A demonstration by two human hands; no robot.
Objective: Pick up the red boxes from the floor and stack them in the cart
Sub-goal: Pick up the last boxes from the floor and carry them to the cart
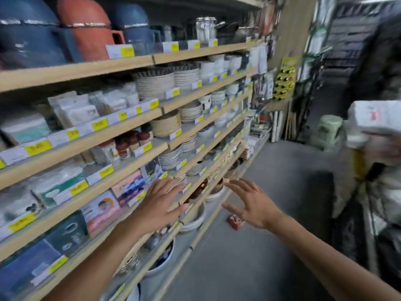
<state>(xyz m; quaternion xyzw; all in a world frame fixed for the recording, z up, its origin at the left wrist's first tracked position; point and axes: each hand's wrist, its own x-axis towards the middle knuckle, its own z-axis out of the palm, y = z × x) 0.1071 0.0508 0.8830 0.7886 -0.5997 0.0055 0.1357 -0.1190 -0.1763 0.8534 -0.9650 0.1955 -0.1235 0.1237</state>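
Both your arms are stretched out ahead of you, and neither hand holds anything. Your left hand (161, 205) is spread with straight fingers in front of the lower shelves (130, 131), and your right hand (249, 206) is spread just as wide, palm down, over the grey floor (271, 246).

The one red box (235, 221) you can see lies on the floor close to the foot of the shelves, peeking out just left of and below your right palm. It looks small and sits farther off than your hands; the picture is smeared, so its exact pose is hard to tell.

The step in hand looks like the reach for that box. Bend low and bring your right hand straight down over it, then close thumb and fingers on two opposite sides rather than scraping it along the floor. Keep your left hand off the shelf edge, since stacked plates (171, 158) and bowls sit near the front there and a careless knock could shift them.

The cart is not clearly in view; dark, blurred shapes crowd the right edge, but you cannot tell what they are, so find it before you turn with the box.
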